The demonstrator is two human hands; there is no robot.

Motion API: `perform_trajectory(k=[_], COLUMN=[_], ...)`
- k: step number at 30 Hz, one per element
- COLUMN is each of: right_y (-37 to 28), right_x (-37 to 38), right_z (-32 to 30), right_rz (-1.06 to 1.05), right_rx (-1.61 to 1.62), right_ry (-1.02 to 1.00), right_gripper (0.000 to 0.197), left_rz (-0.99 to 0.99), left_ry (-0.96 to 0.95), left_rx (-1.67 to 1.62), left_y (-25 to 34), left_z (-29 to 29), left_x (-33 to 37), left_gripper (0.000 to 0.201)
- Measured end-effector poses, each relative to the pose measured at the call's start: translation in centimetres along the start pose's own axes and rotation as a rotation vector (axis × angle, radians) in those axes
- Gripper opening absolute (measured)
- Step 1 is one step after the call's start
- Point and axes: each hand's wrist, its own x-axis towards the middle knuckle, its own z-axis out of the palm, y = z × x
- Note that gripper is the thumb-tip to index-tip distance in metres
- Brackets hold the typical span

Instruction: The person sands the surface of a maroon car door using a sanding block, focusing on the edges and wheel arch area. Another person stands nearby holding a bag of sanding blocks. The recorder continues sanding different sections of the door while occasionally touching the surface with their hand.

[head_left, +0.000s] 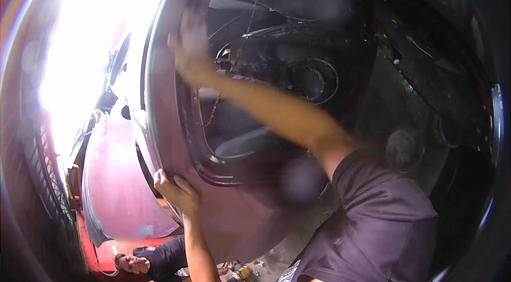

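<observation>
A dull pink car body panel [218, 213] fills the middle, with a dark-edged window opening [234, 157] in it. My left hand [178, 192] rests on the panel near its left edge, fingers apart and slightly bent. My right arm reaches across the opening from the lower right. At its end my right hand [191, 56] lies against the pink frame strip [167, 96] left of the opening, fingers stretched and thumb out. That hand is somewhat blurred, and no tool shows in either hand.
Through the opening shows a dark interior with a round part [314, 80] and a thin hanging wire [250, 24]. Another pink panel [120, 175] stands at left, above a red surface [98, 255]. A person in a dark shirt [162, 258] is at lower left. Small items [243, 271] lie on the floor.
</observation>
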Motion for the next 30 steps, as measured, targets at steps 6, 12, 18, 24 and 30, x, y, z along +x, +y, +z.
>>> perform_trajectory(k=[6,12,18,24,30], right_y=[6.4,-1.4,-8.4,-7.4,-7.6], right_x=[7.9,-7.9,-28.6,-25.2,-25.1], right_z=[-0.5,2.3,-2.0,-1.2,-2.7], right_rz=[0.040,-0.021,-0.054,-0.118,-0.102], right_rx=[-0.085,-0.029,-0.020,-0.099,-0.050], right_ry=[0.068,0.040,-0.414,-0.336,-0.350], right_gripper=[0.070,0.067,0.072,0.066,0.060], left_rz=[-0.005,0.054,0.080,-0.027,0.083], left_ry=[-0.008,0.026,0.021,-0.093,0.088], left_rx=[-0.075,0.001,0.018,0.023,0.022], left_y=[1.2,-0.9,-1.5,-0.9,-0.5], left_z=[-0.7,0.0,0.6,-0.4,0.2], left_x=[-0.6,-0.9,-0.7,-0.9,-0.6], left_gripper=[0.046,0.046,0.046,0.047,0.046])
